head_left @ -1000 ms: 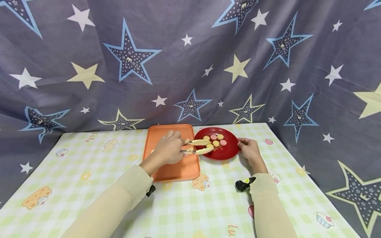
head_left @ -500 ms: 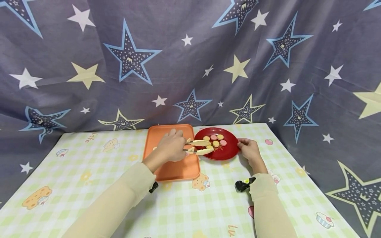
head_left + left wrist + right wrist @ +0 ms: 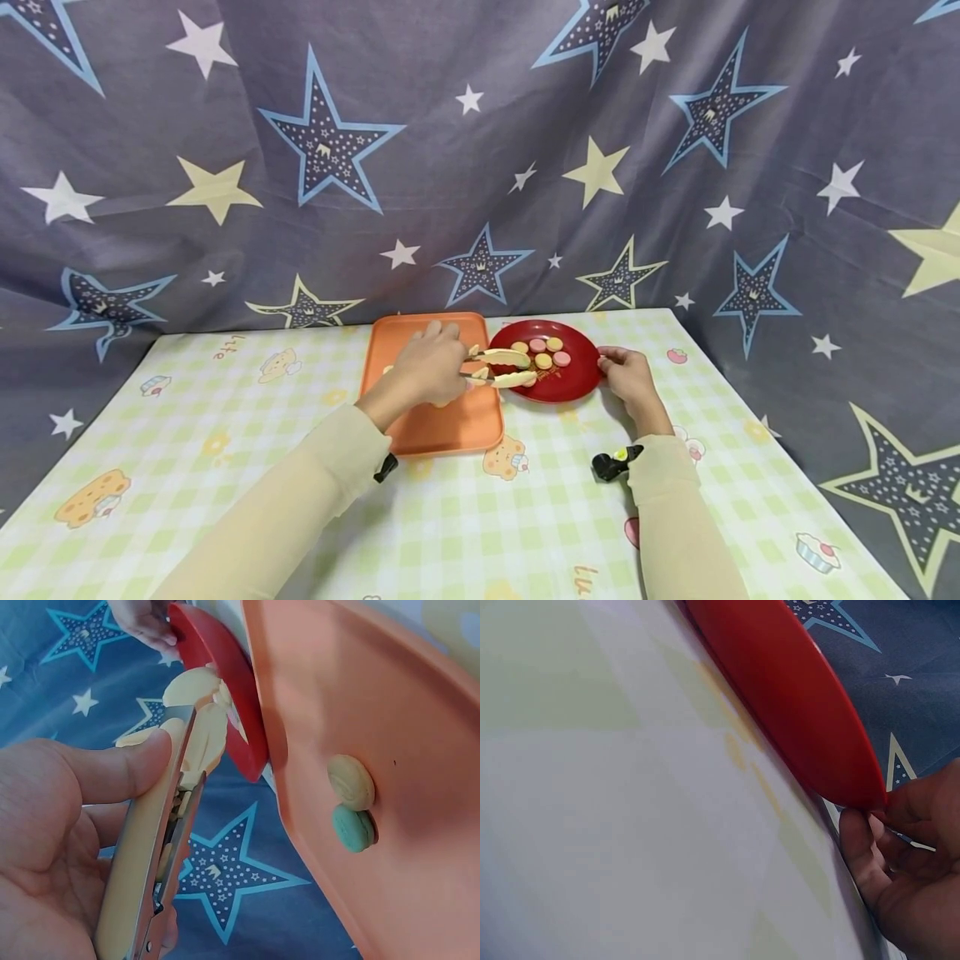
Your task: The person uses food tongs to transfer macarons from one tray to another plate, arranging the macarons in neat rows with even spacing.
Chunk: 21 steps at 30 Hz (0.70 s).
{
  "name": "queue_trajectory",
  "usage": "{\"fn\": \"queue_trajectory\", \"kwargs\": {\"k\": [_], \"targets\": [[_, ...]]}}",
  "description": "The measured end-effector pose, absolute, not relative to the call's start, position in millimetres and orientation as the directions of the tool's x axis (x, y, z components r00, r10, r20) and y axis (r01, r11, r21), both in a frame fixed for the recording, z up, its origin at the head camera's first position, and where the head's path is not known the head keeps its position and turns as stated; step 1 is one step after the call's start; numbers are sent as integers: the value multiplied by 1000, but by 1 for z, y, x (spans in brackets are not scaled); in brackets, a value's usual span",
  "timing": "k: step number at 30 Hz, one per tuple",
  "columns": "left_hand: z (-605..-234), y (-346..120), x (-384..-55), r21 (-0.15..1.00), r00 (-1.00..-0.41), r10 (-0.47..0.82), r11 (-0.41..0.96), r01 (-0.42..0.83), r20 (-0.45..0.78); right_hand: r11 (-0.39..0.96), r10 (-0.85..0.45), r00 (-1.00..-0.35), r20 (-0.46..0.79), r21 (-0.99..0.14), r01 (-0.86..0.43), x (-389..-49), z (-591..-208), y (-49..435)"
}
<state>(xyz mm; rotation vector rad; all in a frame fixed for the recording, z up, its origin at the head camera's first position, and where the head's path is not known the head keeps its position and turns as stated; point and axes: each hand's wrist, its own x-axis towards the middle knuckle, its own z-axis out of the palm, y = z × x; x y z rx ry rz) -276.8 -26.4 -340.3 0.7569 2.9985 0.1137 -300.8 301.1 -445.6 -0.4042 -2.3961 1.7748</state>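
Observation:
My left hand (image 3: 431,367) grips a pair of tongs (image 3: 139,855) over the orange tray (image 3: 450,435), thumb along one arm. The cream-coloured tips (image 3: 504,358) reach past the tray's edge over the left side of the red plate (image 3: 585,371); a small gap parts them. Several toy macarons lie on the plate, among them a yellow macaron (image 3: 543,361) and a pink macaron (image 3: 562,359). My right hand (image 3: 632,383) pinches the plate's right rim between thumb and fingers. On the tray, the left wrist view shows a yellow macaron (image 3: 351,782) beside a green macaron (image 3: 352,829).
A pale green checked cloth (image 3: 480,525) covers the table. Behind it hangs a grey curtain (image 3: 450,167) printed with stars. Tray and plate lie side by side near the table's back edge. A black wrist strap piece (image 3: 615,463) shows at my right cuff.
The tongs have shifted slightly at the plate's left side. A yellow macaron that showed between their tips is now mostly hidden by the lower tip. My right hand keeps its place on the rim.

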Motion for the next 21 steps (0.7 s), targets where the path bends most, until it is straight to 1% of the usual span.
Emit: {"fn": "queue_trajectory", "kwargs": {"k": [13,21], "targets": [[-337,-48,-271,113,-870,488,862,494,74,265,285,-958,-40,-957,119,-301,-447,300],[-342,-70,-269,141,-877,463,867,478,125,268,284,-958,-38,-956,117,-302,-447,301]]}}
